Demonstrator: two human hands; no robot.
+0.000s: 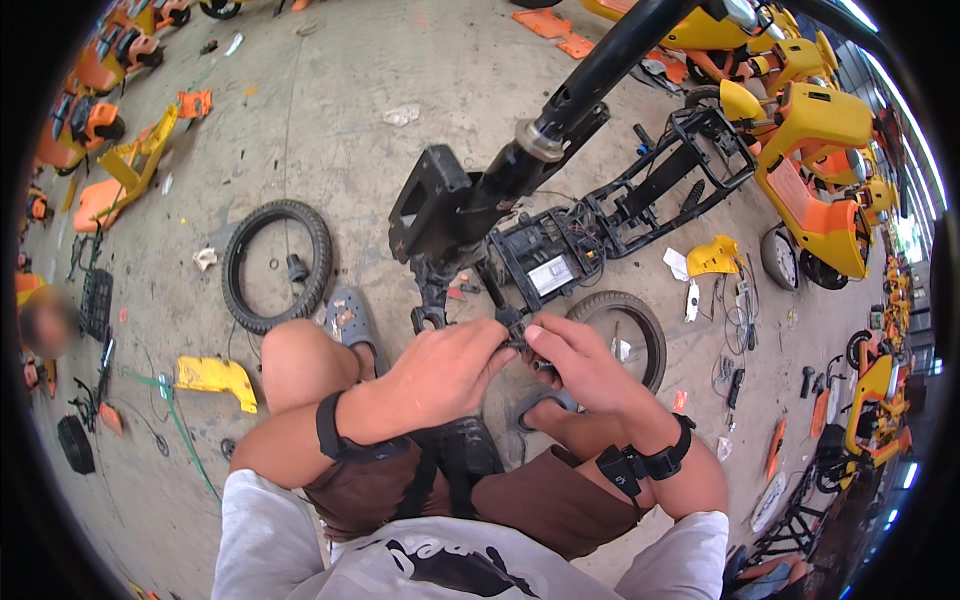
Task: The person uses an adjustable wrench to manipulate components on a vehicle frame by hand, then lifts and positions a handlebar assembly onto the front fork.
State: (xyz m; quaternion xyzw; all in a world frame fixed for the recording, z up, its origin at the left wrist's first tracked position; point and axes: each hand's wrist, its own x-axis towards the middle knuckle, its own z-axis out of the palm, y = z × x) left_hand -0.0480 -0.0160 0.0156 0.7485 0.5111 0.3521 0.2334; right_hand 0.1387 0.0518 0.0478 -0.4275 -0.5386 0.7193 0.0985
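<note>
My left hand (445, 372) and my right hand (578, 362) meet in front of my knees, both with fingers closed on a small dark part (516, 330). Its exact kind is mostly covered by my fingers. The part sits at the near end of a stripped black scooter frame (480, 205). Rising from that frame is a thick steering tube (590, 80), leaning up to the right. Just beyond my hands, an open compartment (545, 262) on the frame holds wiring and a box with a white label.
One loose tyre (234, 262) lies left of the frame, another tyre (655, 345) beside my right hand. A yellow panel (215, 378) is on the floor at left, another yellow panel (712, 256) at right. Yellow and orange scooters (815, 125) line the right side.
</note>
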